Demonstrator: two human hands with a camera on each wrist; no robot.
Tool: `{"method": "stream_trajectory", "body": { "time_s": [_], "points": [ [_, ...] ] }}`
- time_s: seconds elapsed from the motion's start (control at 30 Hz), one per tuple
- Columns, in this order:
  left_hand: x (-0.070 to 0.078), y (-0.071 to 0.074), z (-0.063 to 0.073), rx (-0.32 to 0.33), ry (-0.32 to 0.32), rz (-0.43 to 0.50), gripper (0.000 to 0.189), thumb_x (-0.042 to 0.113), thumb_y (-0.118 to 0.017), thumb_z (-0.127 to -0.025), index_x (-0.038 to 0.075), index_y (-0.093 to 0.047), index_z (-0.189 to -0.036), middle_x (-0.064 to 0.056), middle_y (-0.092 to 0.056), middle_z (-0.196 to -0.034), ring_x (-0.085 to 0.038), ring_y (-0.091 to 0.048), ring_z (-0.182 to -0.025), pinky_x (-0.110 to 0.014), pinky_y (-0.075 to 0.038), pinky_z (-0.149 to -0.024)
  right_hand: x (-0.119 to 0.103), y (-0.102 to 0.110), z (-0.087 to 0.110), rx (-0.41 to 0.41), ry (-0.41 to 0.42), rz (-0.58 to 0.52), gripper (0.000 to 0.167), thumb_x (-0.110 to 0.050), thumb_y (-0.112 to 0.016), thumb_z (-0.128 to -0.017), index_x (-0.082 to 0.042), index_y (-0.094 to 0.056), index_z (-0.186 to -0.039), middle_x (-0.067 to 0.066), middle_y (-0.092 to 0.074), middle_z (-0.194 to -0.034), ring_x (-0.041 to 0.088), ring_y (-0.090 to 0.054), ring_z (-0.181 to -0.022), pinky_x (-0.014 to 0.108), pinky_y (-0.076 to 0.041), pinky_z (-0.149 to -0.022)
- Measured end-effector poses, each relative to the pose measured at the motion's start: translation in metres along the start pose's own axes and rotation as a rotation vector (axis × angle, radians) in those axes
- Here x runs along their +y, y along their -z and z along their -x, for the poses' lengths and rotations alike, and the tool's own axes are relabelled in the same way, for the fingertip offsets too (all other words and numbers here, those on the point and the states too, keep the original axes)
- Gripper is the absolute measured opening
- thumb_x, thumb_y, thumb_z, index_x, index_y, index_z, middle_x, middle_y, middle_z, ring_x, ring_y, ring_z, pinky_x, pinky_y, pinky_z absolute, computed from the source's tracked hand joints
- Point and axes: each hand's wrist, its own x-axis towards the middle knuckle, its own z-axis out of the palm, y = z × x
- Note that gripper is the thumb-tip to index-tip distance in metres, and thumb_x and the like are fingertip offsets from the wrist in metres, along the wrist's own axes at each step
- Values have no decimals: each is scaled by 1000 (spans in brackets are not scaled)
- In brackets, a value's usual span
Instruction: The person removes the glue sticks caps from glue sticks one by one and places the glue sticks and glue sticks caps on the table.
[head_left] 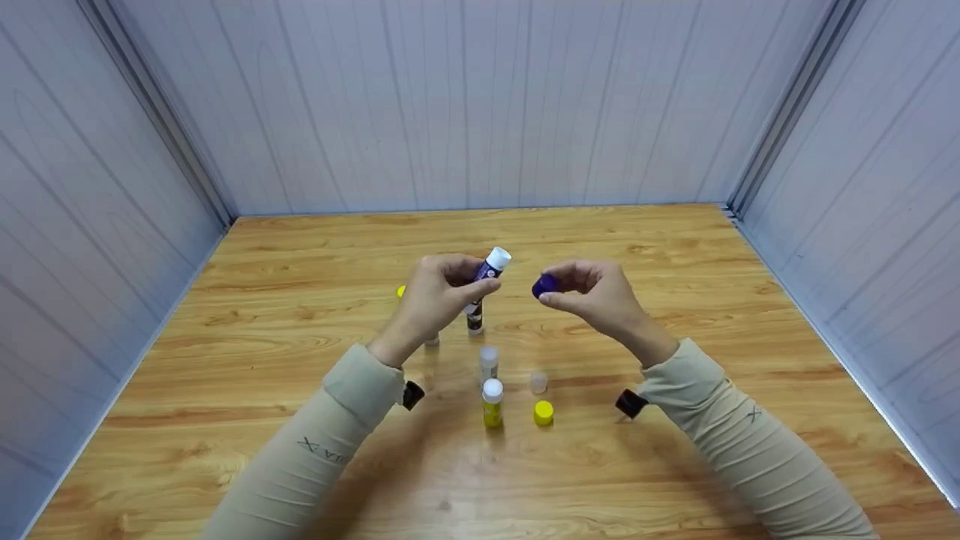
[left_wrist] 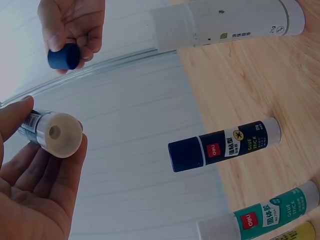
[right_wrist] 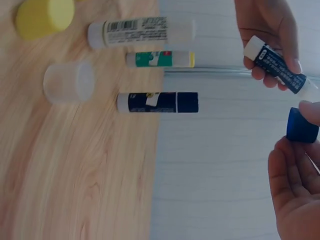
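My left hand [head_left: 441,298] holds an uncapped glue stick [head_left: 491,268] with a dark blue label, its white end tilted up to the right. In the left wrist view the hollow base of this glue stick [left_wrist: 57,134] faces the camera. My right hand [head_left: 604,301] pinches a dark blue cap [head_left: 545,285] between thumb and fingers. Cap and stick are apart, a short gap between them. Behind and below the left hand stands another dark blue glue stick [head_left: 475,321], with its cap on in the right wrist view.
Nearer stand a white glue stick [head_left: 489,361] and an uncapped yellow one [head_left: 492,409]. To their right lie a translucent cap [head_left: 538,383] and a yellow cap [head_left: 544,413]. A green glue stick [left_wrist: 272,215] stands left. Pale panels [head_left: 480,105] enclose the wooden table [head_left: 225,337].
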Motion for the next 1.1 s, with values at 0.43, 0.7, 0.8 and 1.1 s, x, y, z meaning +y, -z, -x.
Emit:
{"method": "stream_trajectory", "body": {
  "time_s": [0.43, 0.7, 0.8, 1.1],
  "points": [
    [-10, -1, 1, -2, 15, 25, 24, 15, -83, -99, 2, -78, -118, -10, -81, -106, -17, -73, -87, -28, -62, -76, 21, -3, -3, -177, -60, 249, 28, -2, -86, -90, 4, -80, -117, 18, -81, -106, 21, -76, -94, 23, -60, -83],
    [-16, -2, 6, -13, 33, 38, 17, 17, -81, -101, 5, -79, -112, -8, -80, -102, -19, -75, -91, -32, -64, -81, 37, -8, -4, -256, -61, 330, 23, 0, -88, -87, 2, -82, -110, 16, -82, -105, 22, -73, -92, 37, -60, -86],
    [-18, -2, 7, -12, 29, 24, 16, 18, -81, -100, 7, -80, -111, -7, -79, -99, -19, -74, -88, -32, -64, -80, 44, -11, -4, -302, -89, 354, 22, 3, -87, -87, 1, -82, -108, 14, -82, -103, 20, -71, -90, 33, -59, -84],
    [-24, -4, 9, 1, 11, -56, 15, 19, -84, -98, 8, -81, -107, -4, -78, -94, -15, -70, -83, -29, -61, -76, 57, -14, -4, -419, -120, 441, 22, 4, -85, -87, 3, -81, -108, 15, -81, -100, 17, -72, -87, 32, -61, -81]
  ]
}}
